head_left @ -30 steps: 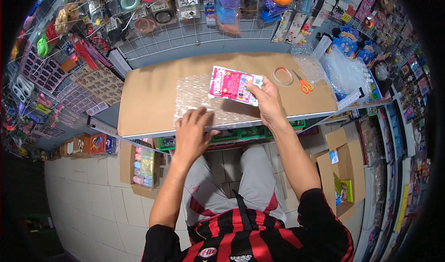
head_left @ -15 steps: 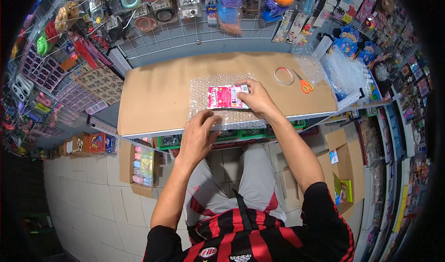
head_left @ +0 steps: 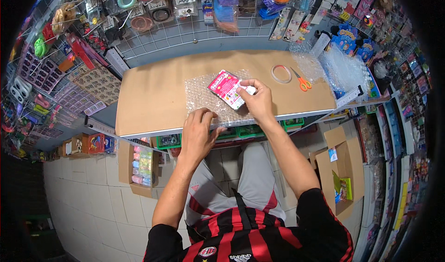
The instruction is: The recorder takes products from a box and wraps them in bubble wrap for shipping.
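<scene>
A sheet of clear bubble wrap (head_left: 204,95) lies flat on a brown counter (head_left: 153,95). On it rests a small pink and white flat packet (head_left: 226,88), tilted. My right hand (head_left: 257,102) pinches the packet's near right corner. My left hand (head_left: 197,134) grips the near edge of the bubble wrap at the counter's front rim.
A roll of clear tape (head_left: 281,74) and orange-handled scissors (head_left: 302,82) lie at the counter's right, beside a heap of bubble wrap (head_left: 340,72). A wire grid wall (head_left: 185,30) hung with small goods rises behind. Open cardboard boxes (head_left: 340,169) stand on the tiled floor.
My right hand lowered the pink packet from above the counter onto the bubble wrap and turned it. My left hand shifted slightly along the wrap's near edge.
</scene>
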Demonstrator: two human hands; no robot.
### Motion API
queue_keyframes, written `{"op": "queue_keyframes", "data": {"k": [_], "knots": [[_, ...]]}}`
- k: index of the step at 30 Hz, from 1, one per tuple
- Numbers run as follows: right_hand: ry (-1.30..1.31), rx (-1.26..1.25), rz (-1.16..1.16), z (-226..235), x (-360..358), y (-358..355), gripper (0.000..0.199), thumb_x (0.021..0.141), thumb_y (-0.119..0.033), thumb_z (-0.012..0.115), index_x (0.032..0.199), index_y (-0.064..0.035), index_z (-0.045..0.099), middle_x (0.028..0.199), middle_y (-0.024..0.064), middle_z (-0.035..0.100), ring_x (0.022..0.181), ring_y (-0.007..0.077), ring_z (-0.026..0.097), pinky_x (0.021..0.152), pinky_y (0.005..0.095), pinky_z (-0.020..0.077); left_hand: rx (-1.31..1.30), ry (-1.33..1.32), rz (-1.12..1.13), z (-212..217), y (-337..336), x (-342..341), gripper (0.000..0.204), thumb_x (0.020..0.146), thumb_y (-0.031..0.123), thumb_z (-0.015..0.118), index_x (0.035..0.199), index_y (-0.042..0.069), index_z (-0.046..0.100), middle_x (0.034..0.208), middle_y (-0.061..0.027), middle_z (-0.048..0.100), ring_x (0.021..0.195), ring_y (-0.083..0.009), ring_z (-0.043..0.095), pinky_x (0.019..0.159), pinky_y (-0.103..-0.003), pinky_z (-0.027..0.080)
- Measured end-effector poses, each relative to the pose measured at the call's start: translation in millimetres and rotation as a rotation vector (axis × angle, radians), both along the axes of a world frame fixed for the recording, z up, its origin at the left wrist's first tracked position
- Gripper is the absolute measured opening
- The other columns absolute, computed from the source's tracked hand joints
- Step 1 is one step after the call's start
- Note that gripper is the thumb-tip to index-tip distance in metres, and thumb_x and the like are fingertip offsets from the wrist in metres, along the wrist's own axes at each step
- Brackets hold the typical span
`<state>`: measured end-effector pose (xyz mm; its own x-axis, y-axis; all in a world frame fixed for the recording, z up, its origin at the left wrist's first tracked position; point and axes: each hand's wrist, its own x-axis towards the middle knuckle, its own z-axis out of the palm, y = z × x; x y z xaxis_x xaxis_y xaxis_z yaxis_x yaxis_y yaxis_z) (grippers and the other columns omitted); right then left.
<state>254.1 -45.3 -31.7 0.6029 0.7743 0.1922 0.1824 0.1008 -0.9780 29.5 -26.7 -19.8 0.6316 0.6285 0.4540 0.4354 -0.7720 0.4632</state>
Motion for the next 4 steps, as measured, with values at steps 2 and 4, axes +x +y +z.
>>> {"op": "queue_keyframes", "data": {"k": [2,4], "knots": [[-0.057,0.004,-0.038,-6,-10,-5,0.028,0.088,-0.008,0.077,0.114,0.0027,0.070,0.091,0.0122,0.077,0.079,0.0141,0.071,0.070,0.0297,0.0561,0.014,0.012,0.018,2,-5,3,0.046,0.079,0.027,0.086,0.116,0.006,0.067,0.119,-0.0125,0.064,0.111,-0.0344,0.061,0.092,-0.046,0.050],[-0.114,0.008,-0.076,-7,-16,-9,0.032,0.091,-0.007,0.076,0.119,0.0037,0.068,0.095,0.0131,0.077,0.080,0.0147,0.072,0.071,0.0281,0.0567,-0.034,0.012,0.023,7,-10,4,0.047,0.081,0.030,0.085,0.119,0.007,0.068,0.120,-0.0141,0.064,0.112,-0.0363,0.061,0.097,-0.047,0.048]]}}
